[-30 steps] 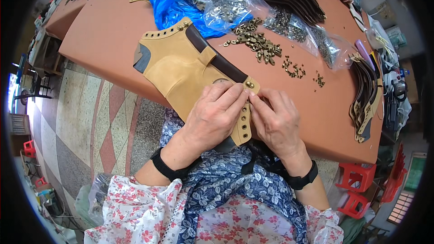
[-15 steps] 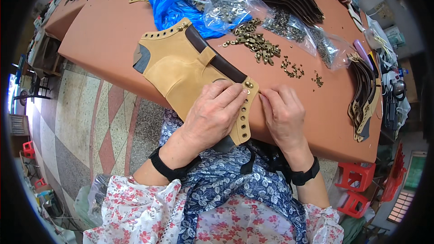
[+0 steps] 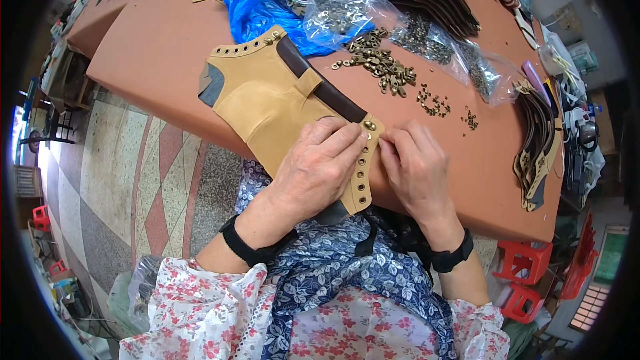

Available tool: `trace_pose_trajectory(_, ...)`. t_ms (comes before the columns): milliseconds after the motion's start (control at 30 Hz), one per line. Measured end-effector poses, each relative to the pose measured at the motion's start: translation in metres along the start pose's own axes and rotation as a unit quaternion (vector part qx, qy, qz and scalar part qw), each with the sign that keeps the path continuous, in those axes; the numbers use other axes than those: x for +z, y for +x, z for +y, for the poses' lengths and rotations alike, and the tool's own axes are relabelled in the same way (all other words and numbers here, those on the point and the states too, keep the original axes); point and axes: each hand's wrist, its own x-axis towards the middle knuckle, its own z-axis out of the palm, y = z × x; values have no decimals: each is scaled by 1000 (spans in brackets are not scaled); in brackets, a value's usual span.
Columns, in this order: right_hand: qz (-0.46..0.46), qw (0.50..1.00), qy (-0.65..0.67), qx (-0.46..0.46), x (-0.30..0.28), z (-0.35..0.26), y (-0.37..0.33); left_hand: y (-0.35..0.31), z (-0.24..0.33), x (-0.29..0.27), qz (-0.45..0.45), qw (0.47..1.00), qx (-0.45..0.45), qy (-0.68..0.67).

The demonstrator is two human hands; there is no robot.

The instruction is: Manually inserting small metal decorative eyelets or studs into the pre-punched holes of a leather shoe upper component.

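Observation:
A tan leather piece [image 3: 257, 103] with a dark brown strip and rows of metal eyelets lies across the table's near edge, partly overhanging it. My left hand [image 3: 325, 168] rests on its right part, with thumb and fingers closed at the eyelet strip. Just above those fingertips sits a brass hook [image 3: 369, 125] fixed to the strip. My right hand [image 3: 419, 168] is at the strip's right edge, thumb and forefinger pinched together. Whatever is in that pinch is too small or hidden to make out.
Loose brass hooks [image 3: 385, 67] lie beyond my hands, near small brass rivets [image 3: 433, 103]. Behind are a blue plastic bag [image 3: 250, 10] and a clear bag of hardware [image 3: 333, 10]. Stacked leather pieces [image 3: 430, 3] stand at the back; another stack [image 3: 535, 140] lies right.
My right fingertips have come slightly left, onto the edge of the leather strip. My left hand keeps its place on the leather.

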Motion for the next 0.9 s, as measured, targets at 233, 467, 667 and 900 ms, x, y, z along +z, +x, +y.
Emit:
trace_pose_trajectory(233, 24, 999, 17, -20, 10, -7, 3, 0, 0, 0, 5, 1000, -2, -5)
trace_pose_trajectory(467, 26, 999, 20, -23, 11, -8, 3, -2, -1, 1, 10, 1000, -13, -26)
trace_pose_trajectory(667, 32, 999, 29, -23, 11, -6, 2, -2, -1, 3, 19, 999, -21, -24)
trace_pose_trajectory(900, 25, 999, 10, -36, 12, -6, 1, 0, 1, 2, 23, 999, -19, -15)
